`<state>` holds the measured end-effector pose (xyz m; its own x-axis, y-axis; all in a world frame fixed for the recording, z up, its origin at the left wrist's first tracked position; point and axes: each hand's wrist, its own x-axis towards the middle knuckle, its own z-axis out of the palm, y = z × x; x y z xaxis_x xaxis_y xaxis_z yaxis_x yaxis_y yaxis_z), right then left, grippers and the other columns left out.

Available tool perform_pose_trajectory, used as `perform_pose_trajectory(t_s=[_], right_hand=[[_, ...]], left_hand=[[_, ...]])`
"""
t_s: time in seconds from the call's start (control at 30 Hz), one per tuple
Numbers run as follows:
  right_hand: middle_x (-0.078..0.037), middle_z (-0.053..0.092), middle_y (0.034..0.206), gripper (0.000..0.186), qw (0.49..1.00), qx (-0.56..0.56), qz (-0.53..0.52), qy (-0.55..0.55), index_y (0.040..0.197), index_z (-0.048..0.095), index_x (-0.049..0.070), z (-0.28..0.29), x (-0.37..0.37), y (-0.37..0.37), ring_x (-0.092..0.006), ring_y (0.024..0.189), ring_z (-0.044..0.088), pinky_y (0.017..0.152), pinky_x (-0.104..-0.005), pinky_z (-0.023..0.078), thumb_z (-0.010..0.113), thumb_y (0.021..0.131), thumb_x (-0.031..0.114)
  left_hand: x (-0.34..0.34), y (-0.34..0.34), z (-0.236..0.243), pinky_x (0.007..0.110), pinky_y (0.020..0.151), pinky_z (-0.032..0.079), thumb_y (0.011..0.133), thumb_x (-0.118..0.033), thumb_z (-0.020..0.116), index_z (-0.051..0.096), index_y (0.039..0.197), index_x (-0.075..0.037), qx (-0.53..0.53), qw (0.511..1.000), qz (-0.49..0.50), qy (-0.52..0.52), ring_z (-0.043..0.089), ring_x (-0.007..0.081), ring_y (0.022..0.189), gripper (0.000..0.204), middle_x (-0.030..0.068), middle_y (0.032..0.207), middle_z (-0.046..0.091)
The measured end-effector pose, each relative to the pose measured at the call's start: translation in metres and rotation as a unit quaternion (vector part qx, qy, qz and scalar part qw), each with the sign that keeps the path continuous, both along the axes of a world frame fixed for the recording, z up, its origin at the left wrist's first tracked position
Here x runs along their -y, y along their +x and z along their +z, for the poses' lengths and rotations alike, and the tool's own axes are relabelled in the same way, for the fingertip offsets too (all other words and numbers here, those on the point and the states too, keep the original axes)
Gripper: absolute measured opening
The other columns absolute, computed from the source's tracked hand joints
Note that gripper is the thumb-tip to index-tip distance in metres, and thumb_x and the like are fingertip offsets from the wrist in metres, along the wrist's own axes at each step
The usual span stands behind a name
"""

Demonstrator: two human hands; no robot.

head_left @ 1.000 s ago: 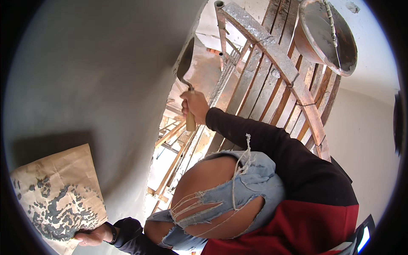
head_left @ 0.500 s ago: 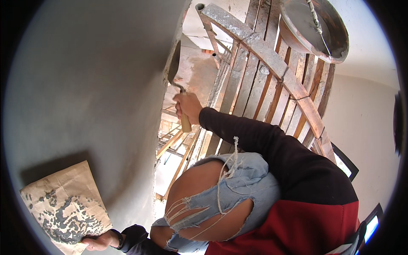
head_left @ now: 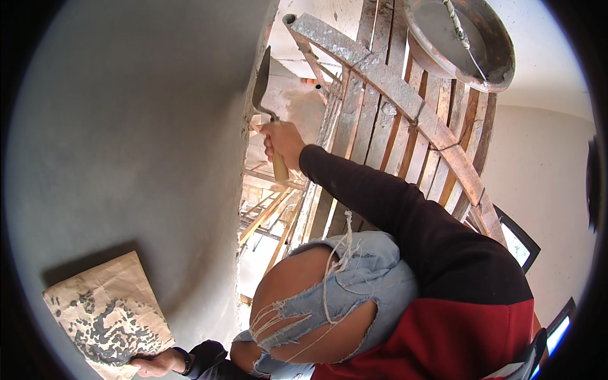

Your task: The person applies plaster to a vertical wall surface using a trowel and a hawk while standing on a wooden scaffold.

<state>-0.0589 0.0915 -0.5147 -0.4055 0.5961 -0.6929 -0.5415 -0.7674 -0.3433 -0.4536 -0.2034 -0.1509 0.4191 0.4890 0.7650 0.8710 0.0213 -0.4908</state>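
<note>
A trowel with a wooden handle is gripped in my right hand. Its blade stands on edge along the border of a smooth grey plastered wall; whether it touches the plaster I cannot tell. At the lower left, my left hand pinches the corner of a brown paper sheet spattered with dark wet mortar. The sheet is held close against the wall and casts a shadow on it. My left thumb lies over its front, while the other fingers are mostly hidden.
Wooden scaffold planks spread out to the right, crossed by a mortar-crusted beam tied with wire. A round basin with grey mortar and a rope rests on them. Through gaps, timber poles show far below. My bent knee is between my arms.
My right hand and the trowel have moved slightly up along the wall edge. The paper sheet and my left hand have shifted a little to the right in view.
</note>
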Motion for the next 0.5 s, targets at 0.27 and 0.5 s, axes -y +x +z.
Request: perform_pose_trajectory(t_s=[0.27, 0.5], right_hand=[[-0.003, 0.047, 0.061, 0.017, 0.990, 0.001, 0.062, -0.129, 0.082, 0.048, 0.009, 0.001, 0.026, 0.001, -0.0159, 0.049, 0.046, 0.046, -0.0352, 0.043, 0.060, 0.090, 0.018], [-0.005, 0.053, 0.076, 0.018, 0.975, 0.123, 0.187, -0.002, 0.097, 0.052, 0.005, 0.033, 0.020, 0.108, -0.0170, 0.053, 0.054, 0.046, -0.0340, 0.051, 0.062, 0.092, 0.020]], left_hand=[[-0.002, 0.012, -0.005, 0.033, 0.060, 0.048, 0.081, -0.018, 0.083, 0.062, 0.124, 0.006, -0.060, 0.998, 0.010, 0.004, 0.061, 0.0280, 0.073, 0.054, 0.0154, 0.097, 0.067], [0.000, 0.070, -0.019, 0.040, 0.078, 0.051, 0.091, -0.021, 0.068, 0.056, 0.126, 0.009, 0.449, 0.886, -0.098, -0.054, 0.063, 0.0328, 0.094, 0.048, 0.0253, 0.116, 0.061]])
